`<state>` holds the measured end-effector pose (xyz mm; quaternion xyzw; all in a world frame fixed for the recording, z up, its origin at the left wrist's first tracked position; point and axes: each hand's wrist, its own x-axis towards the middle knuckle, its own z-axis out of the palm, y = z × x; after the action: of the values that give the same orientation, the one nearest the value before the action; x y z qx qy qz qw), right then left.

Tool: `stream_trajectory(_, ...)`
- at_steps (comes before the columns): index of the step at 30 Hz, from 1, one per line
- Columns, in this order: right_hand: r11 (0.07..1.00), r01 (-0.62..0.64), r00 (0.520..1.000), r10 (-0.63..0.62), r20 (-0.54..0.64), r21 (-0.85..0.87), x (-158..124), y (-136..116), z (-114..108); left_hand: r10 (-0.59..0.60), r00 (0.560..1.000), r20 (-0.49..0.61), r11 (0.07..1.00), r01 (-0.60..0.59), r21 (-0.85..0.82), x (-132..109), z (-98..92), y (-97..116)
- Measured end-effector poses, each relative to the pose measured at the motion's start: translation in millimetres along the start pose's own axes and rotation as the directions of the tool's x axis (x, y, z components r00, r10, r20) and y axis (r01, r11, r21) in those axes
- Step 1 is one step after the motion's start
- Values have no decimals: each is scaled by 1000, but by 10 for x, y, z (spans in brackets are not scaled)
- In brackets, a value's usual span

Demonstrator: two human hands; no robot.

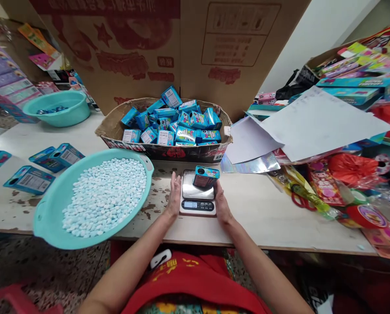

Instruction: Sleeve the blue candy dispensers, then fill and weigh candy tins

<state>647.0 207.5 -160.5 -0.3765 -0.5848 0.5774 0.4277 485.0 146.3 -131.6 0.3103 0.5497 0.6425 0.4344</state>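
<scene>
A small white kitchen scale [198, 205] with a metal plate lies on the table in front of me, its display appearing to read zero. My left hand [174, 196] rests along the scale's left side, open, fingers stretched forward. Along the right side is my right hand [222, 203], its fingers looking straight and apart from the palm, the tips partly hidden by a blue candy box [206, 176]. That box is over the plate's upper right part and juts past its edge. To the left, a turquoise basin [149, 168] holds many pale blue candies [106, 196].
Behind the scale, a cut-down carton [169, 151] is heaped with blue boxes. Several more blue boxes [33, 179] lie at the left, near a smaller turquoise basin [80, 109]. White sheets [326, 122] and packaging clutter the right. A large cardboard box [188, 43] stands behind.
</scene>
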Motion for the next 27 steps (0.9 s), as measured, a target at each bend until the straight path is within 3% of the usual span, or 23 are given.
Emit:
stream_trajectory(3,990,17,997,-26,-66,-138,61,-163,-94,224,974,29,918,-221,330,-281,-178,466)
stream_trajectory(5,971,42,990,-72,-118,-237,132,-273,-145,418,901,114,728,-407,552,-411,-465,839)
stream_trajectory(7,949,71,983,-119,-142,-308,217,-351,-172,544,829,128,477,-431,766,-433,-869,1138)
stream_trajectory(8,938,83,981,-137,-141,-336,260,-374,-174,544,829,131,368,-376,850,-405,-1090,1233)
stream_trajectory(9,928,93,980,-149,-132,-360,299,-387,-168,494,857,144,273,-311,910,-359,-1305,1284)
stream_trajectory(11,914,104,981,-158,-108,-393,361,-391,-135,293,934,203,124,-248,961,-251,-1668,1273)
stream_trajectory(13,912,109,983,-158,-94,-397,397,-380,-83,99,956,277,5,-279,960,-160,-1883,1167)
stream_trajectory(15,916,108,982,-158,-101,-386,415,-371,-31,10,940,340,-98,-337,936,-101,-1943,1056)
stream_trajectory(19,923,88,988,-130,-89,-375,421,-378,-5,16,919,393,-257,-376,890,-4,-1829,1004)
stream_trajectory(22,933,92,987,-131,-92,-347,383,-388,-113,77,948,309,-311,-271,911,73,-1781,1074)
stream_trajectory(24,946,101,975,-156,-160,-307,322,-386,-242,192,971,141,-256,-89,962,110,-1808,1145)
stream_trajectory(25,951,96,965,-162,-209,-293,282,-383,-312,247,969,31,-173,12,985,124,-1836,1188)
stream_trajectory(26,954,83,953,-160,-257,-288,239,-380,-378,284,955,-90,-33,103,994,136,-1871,1233)
stream_trajectory(27,956,65,943,-154,-296,-287,198,-380,-432,294,929,-226,167,183,969,147,-1909,1281)
